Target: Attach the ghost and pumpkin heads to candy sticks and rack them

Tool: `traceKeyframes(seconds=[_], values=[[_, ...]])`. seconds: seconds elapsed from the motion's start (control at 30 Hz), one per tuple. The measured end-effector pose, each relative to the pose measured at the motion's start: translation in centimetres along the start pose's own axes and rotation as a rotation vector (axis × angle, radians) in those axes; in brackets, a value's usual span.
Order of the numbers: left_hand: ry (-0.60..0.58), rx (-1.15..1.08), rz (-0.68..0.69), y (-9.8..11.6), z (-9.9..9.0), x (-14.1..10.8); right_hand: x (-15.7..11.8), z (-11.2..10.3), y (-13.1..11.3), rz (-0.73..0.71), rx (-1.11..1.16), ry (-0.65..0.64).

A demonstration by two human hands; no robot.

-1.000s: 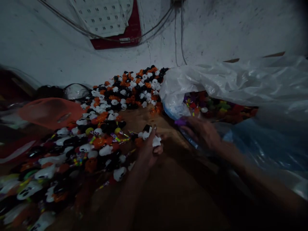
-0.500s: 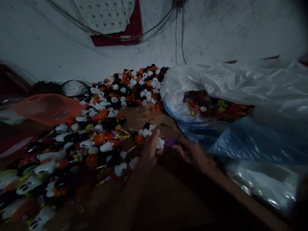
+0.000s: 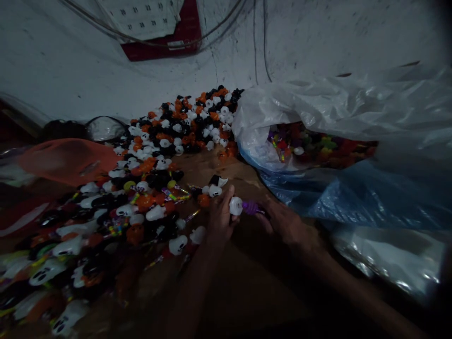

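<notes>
Near the middle of the head view, my left hand [image 3: 221, 217] is closed on a small white plastic piece [image 3: 236, 206], its round end facing right. My right hand [image 3: 280, 219] is closed on a purple piece [image 3: 250, 207] with a dark part running back under the fingers. The purple piece's tip is at the white piece's end; whether it has entered cannot be made out. Just behind my left hand lie a white ghost-faced piece [image 3: 214, 190] and an orange one [image 3: 203, 200] on the brown surface [image 3: 243, 176].
A heap of white, orange and black pieces [image 3: 190, 122] lies against the wall. More ghost-faced pieces [image 3: 155, 213] spread over the left. An orange bag [image 3: 67, 157] is at the left. On the right, a large plastic bag [image 3: 318, 106] holds colourful pieces [image 3: 325, 143].
The white piece in my left hand has turned, showing its round end. My right hand has tilted and its wrist is raised. The whole view has shifted slightly.
</notes>
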State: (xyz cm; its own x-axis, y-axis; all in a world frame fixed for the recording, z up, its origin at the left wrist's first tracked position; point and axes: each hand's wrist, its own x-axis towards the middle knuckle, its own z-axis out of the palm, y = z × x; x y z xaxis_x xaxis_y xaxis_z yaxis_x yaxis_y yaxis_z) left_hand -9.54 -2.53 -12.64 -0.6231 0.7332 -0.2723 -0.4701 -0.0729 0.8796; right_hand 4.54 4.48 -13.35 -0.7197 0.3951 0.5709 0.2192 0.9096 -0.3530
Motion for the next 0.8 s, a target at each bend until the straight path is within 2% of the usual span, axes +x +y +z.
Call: traceKeyframes(seconds=[0.17, 0.33, 0.5, 0.63, 0.8], values=[[-0.009, 0.017, 0.01, 0.0, 0.1, -0.2, 0.6, -1.3, -1.0, -0.094, -0.068, -0.031], [0.065, 0.118, 0.079, -0.2, 0.3, -0.3, 0.9, -2.1, -1.3, -0.236, -0.216, 0.0], [0.075, 0.285, 0.216, -0.5, -0.1, -0.1, 0.3, -1.5, -1.3, -0.201, -0.256, -0.05], [0.103, 0.424, 0.301, -0.9, 0.0, -0.1, -0.4, -0.6, -1.7, -0.115, -0.258, -0.051], [0.078, 0.302, 0.235, -1.9, 0.7, -0.3, -1.5, 0.6, -2.0, -0.052, -0.227, -0.121]])
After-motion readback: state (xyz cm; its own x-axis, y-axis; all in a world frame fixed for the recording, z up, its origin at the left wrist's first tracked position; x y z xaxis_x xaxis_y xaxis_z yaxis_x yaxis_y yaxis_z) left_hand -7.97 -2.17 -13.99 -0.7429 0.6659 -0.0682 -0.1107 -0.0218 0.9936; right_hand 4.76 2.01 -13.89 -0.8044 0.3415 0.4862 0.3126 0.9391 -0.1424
